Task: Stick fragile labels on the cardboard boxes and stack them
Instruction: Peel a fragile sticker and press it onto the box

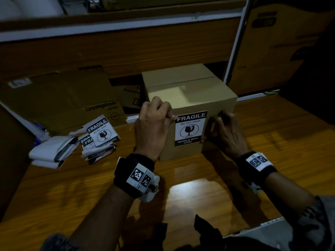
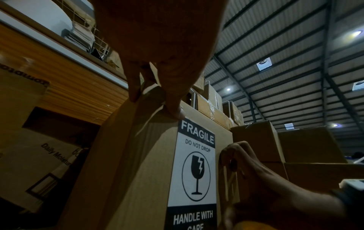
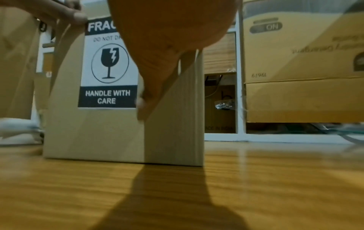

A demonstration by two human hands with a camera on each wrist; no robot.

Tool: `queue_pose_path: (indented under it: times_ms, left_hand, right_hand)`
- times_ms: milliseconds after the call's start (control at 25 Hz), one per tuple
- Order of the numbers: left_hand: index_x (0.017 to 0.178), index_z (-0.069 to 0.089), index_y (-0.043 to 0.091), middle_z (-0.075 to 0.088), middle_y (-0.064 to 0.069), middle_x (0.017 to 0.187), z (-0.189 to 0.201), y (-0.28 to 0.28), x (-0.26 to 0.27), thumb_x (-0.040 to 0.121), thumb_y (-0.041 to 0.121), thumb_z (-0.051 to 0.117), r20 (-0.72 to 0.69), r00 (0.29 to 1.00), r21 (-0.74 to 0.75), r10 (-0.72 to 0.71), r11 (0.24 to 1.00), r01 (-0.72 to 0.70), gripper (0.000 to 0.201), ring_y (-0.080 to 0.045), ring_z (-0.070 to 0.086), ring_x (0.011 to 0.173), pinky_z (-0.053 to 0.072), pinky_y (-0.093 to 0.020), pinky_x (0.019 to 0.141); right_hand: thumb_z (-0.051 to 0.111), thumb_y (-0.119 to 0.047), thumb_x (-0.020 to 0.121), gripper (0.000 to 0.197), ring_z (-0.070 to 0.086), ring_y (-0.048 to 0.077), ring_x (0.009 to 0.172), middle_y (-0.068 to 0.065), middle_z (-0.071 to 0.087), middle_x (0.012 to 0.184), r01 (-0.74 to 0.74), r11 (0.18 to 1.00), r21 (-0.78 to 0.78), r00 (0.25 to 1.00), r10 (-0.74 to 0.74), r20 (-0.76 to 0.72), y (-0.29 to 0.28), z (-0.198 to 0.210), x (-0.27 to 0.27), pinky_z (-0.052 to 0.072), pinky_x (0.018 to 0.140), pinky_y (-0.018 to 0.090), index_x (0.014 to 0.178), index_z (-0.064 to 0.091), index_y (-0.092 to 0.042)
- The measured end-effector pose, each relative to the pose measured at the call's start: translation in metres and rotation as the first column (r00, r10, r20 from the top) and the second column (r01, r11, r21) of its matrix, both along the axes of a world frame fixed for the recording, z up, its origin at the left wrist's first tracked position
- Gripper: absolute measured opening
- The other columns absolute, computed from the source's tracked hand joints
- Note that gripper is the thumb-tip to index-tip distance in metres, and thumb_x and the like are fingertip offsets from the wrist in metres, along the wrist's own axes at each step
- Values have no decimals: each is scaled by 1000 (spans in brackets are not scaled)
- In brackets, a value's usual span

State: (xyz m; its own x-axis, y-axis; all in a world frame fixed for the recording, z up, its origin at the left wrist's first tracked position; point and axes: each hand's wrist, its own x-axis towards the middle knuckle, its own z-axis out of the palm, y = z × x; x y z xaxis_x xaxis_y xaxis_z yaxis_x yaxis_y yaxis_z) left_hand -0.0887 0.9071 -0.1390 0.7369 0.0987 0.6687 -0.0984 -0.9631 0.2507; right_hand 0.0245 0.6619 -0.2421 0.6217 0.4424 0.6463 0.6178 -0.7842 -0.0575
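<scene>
Both hands are on the label here. The left hand (image 1: 154,124) has its fingers curled, thumb tip pressing the top left corner of the black-and-white rectangular paper fragile label (image 1: 190,128). The right hand (image 1: 224,131) is curled too, thumb against the label's lower right edge, fingers bent against the box's right corner. The label sits flat on the near face of a plain brown cardboard box (image 1: 184,87), taped shut on top, standing upright on a glossy wooden tabletop (image 1: 199,192).

Left of the box, well apart from it, there's a messy pile of loose fragile labels (image 1: 101,134) and crumpled white backing paper (image 1: 52,151). Behind those lies a flattened brown Crompton carton (image 1: 72,100). A big yellowish carton (image 1: 272,51) stands far right. It's dim; the left wrist view shows a corrugated metal roof (image 2: 295,54) with lights, plus stacked cardboard boxes (image 2: 275,140).
</scene>
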Motion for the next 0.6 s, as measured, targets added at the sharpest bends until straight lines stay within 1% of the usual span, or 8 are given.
queue_pose_path:
  times_ms: [80, 160, 200, 280, 360, 440, 520, 600]
  left_hand:
    - [92, 61, 21, 56, 4, 102, 1, 1, 0, 87, 28, 81, 7, 1000, 4, 7, 1000, -7, 22, -17, 50, 94, 33, -25, 66]
    - [91, 61, 20, 56, 3, 101, 0, 0, 0, 86, 31, 81, 16, 1000, 2, 7, 1000, -7, 23, -17, 51, 93, 32, -25, 66]
    - [90, 61, 20, 56, 3, 100, 0, 1, 0, 86, 32, 80, 16, 1000, 6, 5, 1000, -5, 23, -17, 51, 92, 31, -25, 66]
    - [90, 61, 20, 56, 3, 99, 1, 1, 0, 86, 32, 80, 18, 1000, 4, -2, 1000, 2, 23, -17, 50, 91, 32, -25, 66]
    - [90, 61, 20, 56, 4, 100, 2, 2, 1, 87, 32, 80, 7, 1000, -7, -8, 1000, 8, 22, -17, 50, 92, 33, -25, 65]
    - [91, 61, 21, 56, 4, 100, 3, 1, -1, 86, 31, 80, -1, 1000, -4, 1, 1000, -1, 22, -16, 50, 92, 32, -25, 66]
    - [91, 60, 21, 55, 4, 102, 3, 0, -2, 87, 32, 80, -8, 1000, 7, 9, 1000, -9, 23, -15, 49, 93, 31, -24, 68]
    - [93, 60, 21, 54, 4, 102, 3, -1, -2, 88, 36, 78, -19, 1000, 8, 6, 1000, -6, 24, -15, 48, 94, 32, -23, 69]
  right_hand:
    - [96, -47, 64, 84, 41, 34, 107, 14, 37, 128, 4, 1000, 0, 1000, -4, -23, -4, 1, -3, 51, 84, 48, 120, 44, -14]
    - [76, -62, 81, 68, 44, 33, 110, 16, 42, 126, 41, 984, 172, 999, -37, -27, 5, 18, -2, 50, 84, 41, 115, 51, -9]
    - [68, -67, 85, 66, 45, 31, 109, 17, 45, 123, 66, 961, 270, 998, -59, -35, 12, 30, 1, 48, 82, 37, 110, 54, -7]
    - [63, -70, 87, 63, 48, 28, 106, 19, 50, 117, 109, 918, 382, 994, -109, -21, 23, 52, 5, 44, 76, 31, 102, 55, -9]
    - [61, -65, 93, 54, 51, 29, 103, 20, 51, 116, 94, 900, 425, 994, -108, 9, 24, 54, 5, 45, 72, 32, 103, 54, -13]
    - [57, -60, 98, 47, 50, 26, 100, 19, 49, 115, 58, 873, 484, 998, -61, -9, 23, 52, 0, 48, 70, 33, 103, 53, -13]
    - [62, -62, 93, 54, 46, 20, 94, 17, 47, 112, 50, 855, 517, 999, -35, -39, 27, 57, -3, 45, 65, 26, 99, 54, -9]
    - [67, -65, 87, 58, 41, 13, 91, 14, 47, 108, 74, 860, 505, 997, -67, -33, 29, 62, -3, 37, 62, 18, 95, 52, -10]
